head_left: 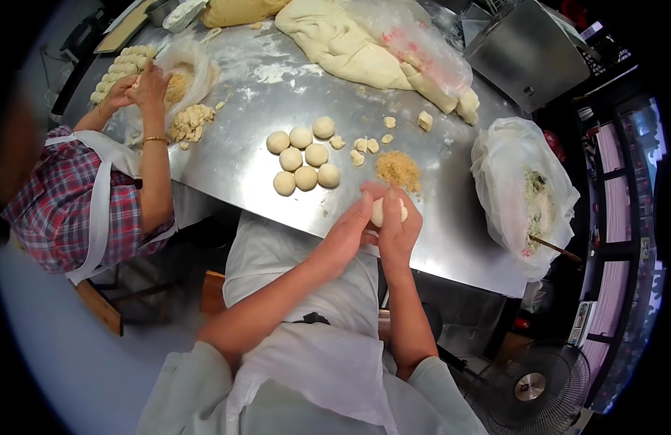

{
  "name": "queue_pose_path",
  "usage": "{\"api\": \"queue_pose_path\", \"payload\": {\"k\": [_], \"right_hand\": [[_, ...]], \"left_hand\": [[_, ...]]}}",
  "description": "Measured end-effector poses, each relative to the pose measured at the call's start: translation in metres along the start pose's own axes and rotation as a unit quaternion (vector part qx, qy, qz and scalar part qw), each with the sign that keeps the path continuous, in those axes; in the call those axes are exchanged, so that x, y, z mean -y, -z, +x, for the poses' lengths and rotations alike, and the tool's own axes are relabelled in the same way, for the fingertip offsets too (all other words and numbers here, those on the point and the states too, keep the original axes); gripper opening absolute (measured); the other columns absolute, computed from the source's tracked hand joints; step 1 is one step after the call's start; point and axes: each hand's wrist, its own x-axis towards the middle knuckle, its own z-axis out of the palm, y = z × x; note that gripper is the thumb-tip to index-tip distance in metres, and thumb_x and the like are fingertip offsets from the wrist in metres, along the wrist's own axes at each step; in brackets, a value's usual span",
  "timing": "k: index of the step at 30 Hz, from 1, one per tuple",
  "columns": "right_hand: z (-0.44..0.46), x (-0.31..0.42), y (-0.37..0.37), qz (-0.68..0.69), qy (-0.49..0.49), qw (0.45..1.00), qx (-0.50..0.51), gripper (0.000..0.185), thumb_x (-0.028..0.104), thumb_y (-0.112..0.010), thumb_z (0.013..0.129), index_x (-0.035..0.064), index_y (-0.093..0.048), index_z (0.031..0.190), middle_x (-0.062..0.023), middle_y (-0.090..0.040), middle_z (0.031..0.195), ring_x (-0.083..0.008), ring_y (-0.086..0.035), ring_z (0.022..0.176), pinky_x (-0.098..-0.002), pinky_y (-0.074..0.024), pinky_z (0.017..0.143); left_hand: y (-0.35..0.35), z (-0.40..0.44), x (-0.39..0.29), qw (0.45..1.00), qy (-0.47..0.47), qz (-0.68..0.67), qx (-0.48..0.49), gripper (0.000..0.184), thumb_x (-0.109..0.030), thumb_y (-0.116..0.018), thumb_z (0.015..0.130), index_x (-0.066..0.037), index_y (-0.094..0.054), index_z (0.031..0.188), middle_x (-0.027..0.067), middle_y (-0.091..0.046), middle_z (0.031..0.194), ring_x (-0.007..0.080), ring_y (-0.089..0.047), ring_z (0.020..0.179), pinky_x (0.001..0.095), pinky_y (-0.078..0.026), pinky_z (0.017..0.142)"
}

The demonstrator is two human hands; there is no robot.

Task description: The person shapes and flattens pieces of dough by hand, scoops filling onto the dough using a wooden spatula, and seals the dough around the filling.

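Observation:
My left hand [350,226] and my right hand [399,221] meet over the table's front edge, closed around a pale dough piece [379,212]. Just beyond them lies a heap of orange-brown crumbly filling [399,170]. Several round dough balls [305,177] sit grouped on the steel table [234,156] to the left of my hands. Small flattened dough bits [361,151] are scattered between the balls and the filling. The undersides of my fingers are hidden.
A large dough mass [342,47] lies at the back, partly under plastic. On the right stands a plastic bag of greenish filling [535,206] with a stick. A co-worker [96,188] handles dough at left, beside dough scraps [192,123]. A fan [529,386] stands lower right.

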Motion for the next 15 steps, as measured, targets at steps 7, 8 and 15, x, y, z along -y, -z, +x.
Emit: {"api": "queue_pose_path", "payload": {"k": [7,8,15], "right_hand": [[0.003,0.038,0.000,0.071,-0.089,0.986,0.123,0.049,0.029,-0.058,0.107,-0.0007,-0.057,0.145,-0.0148,-0.067,0.135,-0.0163,-0.065,0.110,-0.0285,-0.0515,0.095],[0.004,0.039,0.004,0.057,-0.103,0.982,0.150,0.049,0.029,-0.058,0.107,-0.0004,-0.057,0.145,-0.0143,-0.067,0.134,-0.0153,-0.064,0.108,-0.0278,-0.0517,0.093],[0.006,0.002,-0.011,-0.022,-0.024,0.997,0.064,0.042,0.032,-0.053,0.110,-0.0028,-0.070,0.125,-0.0099,-0.074,0.111,-0.0106,-0.065,0.084,-0.0256,-0.0532,0.077]], "left_hand": [[0.032,-0.001,0.004,0.997,0.005,-0.045,0.069,0.052,-0.048,-0.033,0.115,-0.006,-0.058,0.132,0.0058,-0.065,0.115,0.0125,-0.063,0.095,0.0313,-0.054,0.081],[0.032,-0.001,0.005,0.997,0.029,-0.035,0.062,0.052,-0.048,-0.033,0.115,-0.006,-0.059,0.130,0.0054,-0.065,0.113,0.0124,-0.063,0.093,0.0311,-0.054,0.079],[0.015,-0.004,-0.004,0.999,0.036,-0.014,0.002,0.051,-0.050,-0.035,0.115,-0.007,-0.058,0.129,0.0030,-0.064,0.109,0.0112,-0.061,0.089,0.0294,-0.053,0.075]]}}
